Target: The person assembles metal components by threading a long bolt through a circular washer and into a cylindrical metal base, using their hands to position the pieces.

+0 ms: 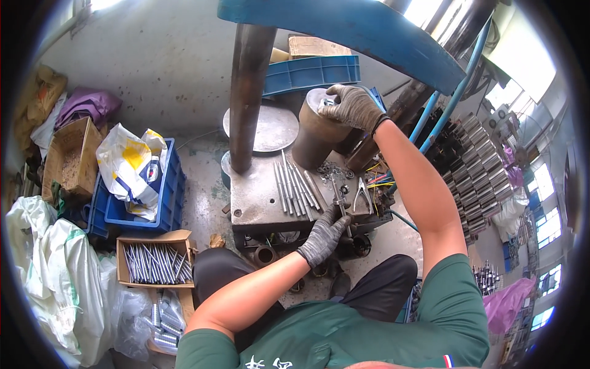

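My left hand (324, 238), in a grey knit glove, is closed around a slim metal shaft (338, 195) at the front edge of the steel bench (253, 195). The shaft points away from me, with a thicker collar near my fingers. My right hand (356, 107), gloved too, pinches a small shiny metal piece (328, 103) on top of an upright metal cylinder (314, 136). Several bare metal rods (294, 189) lie side by side left of the shaft. Pliers (362, 195) rest just right of it. Small metal rings (327, 168) are scattered at the cylinder's foot.
A thick steel column (251, 92) and a blue press beam (344, 27) stand over the bench. On the left are a cardboard box of rods (157, 264), a blue crate (174, 190) and white sacks (61, 270). Stacked metal cylinders (476, 175) fill the right side.
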`<move>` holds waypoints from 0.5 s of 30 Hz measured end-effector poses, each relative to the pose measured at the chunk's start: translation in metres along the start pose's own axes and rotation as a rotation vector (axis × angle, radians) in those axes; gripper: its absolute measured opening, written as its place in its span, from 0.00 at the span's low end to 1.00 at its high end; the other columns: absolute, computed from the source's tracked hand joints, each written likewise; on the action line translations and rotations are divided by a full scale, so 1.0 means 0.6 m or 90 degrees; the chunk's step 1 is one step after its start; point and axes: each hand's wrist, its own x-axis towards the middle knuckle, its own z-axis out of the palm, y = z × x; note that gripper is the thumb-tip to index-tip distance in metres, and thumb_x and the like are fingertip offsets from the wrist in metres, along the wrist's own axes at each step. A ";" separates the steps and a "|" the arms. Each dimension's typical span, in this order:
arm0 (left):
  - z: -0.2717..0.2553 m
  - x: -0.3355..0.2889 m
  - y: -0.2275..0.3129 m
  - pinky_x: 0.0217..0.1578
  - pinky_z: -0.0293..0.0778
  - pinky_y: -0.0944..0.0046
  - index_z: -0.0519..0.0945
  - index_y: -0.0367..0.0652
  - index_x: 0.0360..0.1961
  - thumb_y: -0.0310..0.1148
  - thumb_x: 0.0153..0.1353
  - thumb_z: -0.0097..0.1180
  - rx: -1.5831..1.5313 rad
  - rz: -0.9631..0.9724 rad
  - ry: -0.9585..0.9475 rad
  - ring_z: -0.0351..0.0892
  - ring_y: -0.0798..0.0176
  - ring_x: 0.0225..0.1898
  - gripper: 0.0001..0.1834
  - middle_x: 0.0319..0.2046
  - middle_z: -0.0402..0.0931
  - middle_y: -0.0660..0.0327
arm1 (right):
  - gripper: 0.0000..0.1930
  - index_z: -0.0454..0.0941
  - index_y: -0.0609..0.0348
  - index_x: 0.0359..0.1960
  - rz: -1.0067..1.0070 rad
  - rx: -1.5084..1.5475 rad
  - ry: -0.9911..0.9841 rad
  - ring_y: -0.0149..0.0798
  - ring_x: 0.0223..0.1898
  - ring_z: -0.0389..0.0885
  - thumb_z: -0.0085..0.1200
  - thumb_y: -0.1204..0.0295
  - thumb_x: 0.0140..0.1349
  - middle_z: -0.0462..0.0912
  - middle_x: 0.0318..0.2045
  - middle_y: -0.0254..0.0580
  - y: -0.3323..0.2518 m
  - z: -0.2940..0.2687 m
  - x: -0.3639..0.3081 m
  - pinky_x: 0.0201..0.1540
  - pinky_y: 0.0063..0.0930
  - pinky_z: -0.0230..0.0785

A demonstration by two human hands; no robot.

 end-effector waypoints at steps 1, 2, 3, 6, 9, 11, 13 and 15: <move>0.013 -0.005 0.021 0.43 0.85 0.58 0.68 0.44 0.67 0.28 0.75 0.52 -0.034 -0.065 0.044 0.83 0.62 0.45 0.21 0.47 0.78 0.59 | 0.37 0.83 0.67 0.54 0.021 0.019 -0.023 0.55 0.48 0.87 0.63 0.44 0.57 0.87 0.45 0.63 0.003 -0.004 0.000 0.56 0.38 0.77; 0.022 -0.007 0.034 0.41 0.86 0.58 0.68 0.45 0.66 0.29 0.75 0.52 -0.071 -0.131 0.085 0.83 0.61 0.45 0.21 0.47 0.78 0.59 | 0.31 0.83 0.65 0.54 0.029 -0.001 0.021 0.54 0.48 0.87 0.59 0.48 0.62 0.88 0.45 0.60 0.020 -0.004 0.006 0.57 0.38 0.77; 0.019 -0.003 0.030 0.39 0.86 0.58 0.69 0.46 0.64 0.31 0.75 0.53 -0.042 -0.123 0.083 0.84 0.61 0.44 0.19 0.47 0.78 0.59 | 0.28 0.84 0.62 0.55 0.043 0.023 0.044 0.53 0.48 0.87 0.57 0.51 0.64 0.88 0.46 0.59 0.041 -0.009 0.008 0.57 0.38 0.77; -0.008 0.016 -0.020 0.40 0.85 0.60 0.69 0.45 0.63 0.29 0.75 0.53 0.083 -0.031 0.097 0.84 0.63 0.42 0.17 0.44 0.80 0.59 | 0.20 0.86 0.54 0.53 0.015 -0.033 0.002 0.53 0.49 0.87 0.58 0.61 0.62 0.88 0.47 0.54 0.062 -0.015 0.018 0.57 0.38 0.77; 0.019 -0.004 -0.002 0.40 0.84 0.60 0.70 0.43 0.62 0.28 0.76 0.52 0.003 -0.082 0.093 0.84 0.64 0.41 0.16 0.42 0.81 0.59 | 0.18 0.86 0.61 0.49 0.021 -0.050 -0.034 0.47 0.45 0.88 0.63 0.68 0.57 0.89 0.44 0.53 0.101 -0.005 -0.004 0.52 0.35 0.78; 0.031 -0.018 0.016 0.39 0.85 0.60 0.72 0.42 0.59 0.28 0.75 0.52 -0.032 -0.157 0.130 0.84 0.63 0.40 0.13 0.41 0.81 0.58 | 0.19 0.86 0.62 0.49 0.021 -0.035 -0.003 0.47 0.42 0.88 0.65 0.68 0.57 0.89 0.41 0.52 0.092 -0.005 -0.026 0.51 0.35 0.79; 0.034 -0.032 0.006 0.38 0.84 0.59 0.72 0.41 0.56 0.27 0.74 0.52 -0.061 -0.199 0.123 0.84 0.61 0.39 0.11 0.40 0.80 0.57 | 0.19 0.85 0.63 0.49 -0.038 -0.025 0.140 0.44 0.40 0.89 0.66 0.69 0.57 0.89 0.41 0.52 0.108 0.014 -0.068 0.49 0.33 0.80; 0.017 -0.042 -0.028 0.38 0.84 0.58 0.72 0.40 0.55 0.26 0.74 0.52 -0.062 -0.208 0.114 0.84 0.60 0.39 0.11 0.39 0.80 0.56 | 0.16 0.85 0.62 0.47 -0.025 0.072 0.172 0.41 0.40 0.88 0.67 0.69 0.58 0.89 0.40 0.49 0.068 0.034 -0.118 0.48 0.32 0.81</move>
